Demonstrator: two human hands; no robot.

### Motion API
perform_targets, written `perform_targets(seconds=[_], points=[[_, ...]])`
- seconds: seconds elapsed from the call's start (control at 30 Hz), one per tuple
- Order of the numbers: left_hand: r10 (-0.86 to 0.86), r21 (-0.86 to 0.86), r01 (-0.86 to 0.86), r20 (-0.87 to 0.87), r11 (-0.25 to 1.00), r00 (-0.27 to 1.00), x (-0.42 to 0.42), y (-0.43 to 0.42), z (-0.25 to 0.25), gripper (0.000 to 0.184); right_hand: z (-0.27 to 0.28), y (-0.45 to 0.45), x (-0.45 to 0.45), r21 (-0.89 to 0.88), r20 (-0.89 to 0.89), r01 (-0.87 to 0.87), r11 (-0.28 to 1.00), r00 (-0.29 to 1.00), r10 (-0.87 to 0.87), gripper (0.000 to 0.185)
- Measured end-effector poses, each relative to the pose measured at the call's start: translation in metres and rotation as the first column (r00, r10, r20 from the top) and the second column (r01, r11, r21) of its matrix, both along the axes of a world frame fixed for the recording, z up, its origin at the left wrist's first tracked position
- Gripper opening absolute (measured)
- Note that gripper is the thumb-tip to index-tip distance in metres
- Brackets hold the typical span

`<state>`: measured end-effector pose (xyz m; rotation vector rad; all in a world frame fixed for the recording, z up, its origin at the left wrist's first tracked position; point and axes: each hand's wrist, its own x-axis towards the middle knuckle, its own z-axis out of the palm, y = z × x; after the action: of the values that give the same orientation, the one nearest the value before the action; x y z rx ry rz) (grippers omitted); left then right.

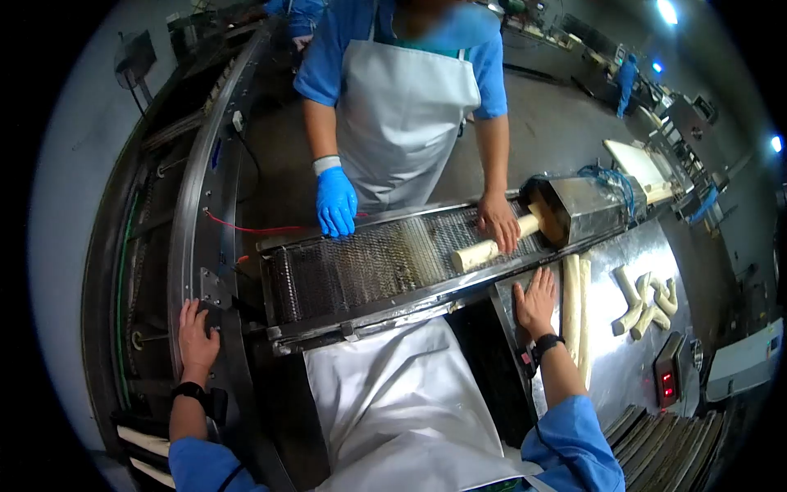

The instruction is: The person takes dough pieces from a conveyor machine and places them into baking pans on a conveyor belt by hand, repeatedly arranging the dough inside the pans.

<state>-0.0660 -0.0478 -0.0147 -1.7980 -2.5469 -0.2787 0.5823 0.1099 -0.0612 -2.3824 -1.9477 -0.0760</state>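
My left hand rests on the metal rail of the long line at left, fingers apart and holding nothing. Flat at the near edge of the steel table lies my right hand, fingers stretched out. Just right of it are two long pale dough rolls, side by side. On the mesh conveyor belt in front of me, a thick dough roll comes out of a metal housing. A co-worker's bare hand touches that roll.
Across the belt stands a co-worker in a white apron, with one blue-gloved hand over the belt's far edge. Several shorter dough pieces and a box with a red display are on the steel table. Stacked trays stand at lower right.
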Motion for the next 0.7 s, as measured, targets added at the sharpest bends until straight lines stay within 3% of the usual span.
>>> perform_targets(seconds=[0.7], points=[[0.021,-0.011,-0.021,-0.010,1.000,1.000,0.003,-0.001,-0.002,0.035,-0.006,0.019,-0.012,-0.014,0.011,-0.002,1.000,1.000,0.002,0.086]])
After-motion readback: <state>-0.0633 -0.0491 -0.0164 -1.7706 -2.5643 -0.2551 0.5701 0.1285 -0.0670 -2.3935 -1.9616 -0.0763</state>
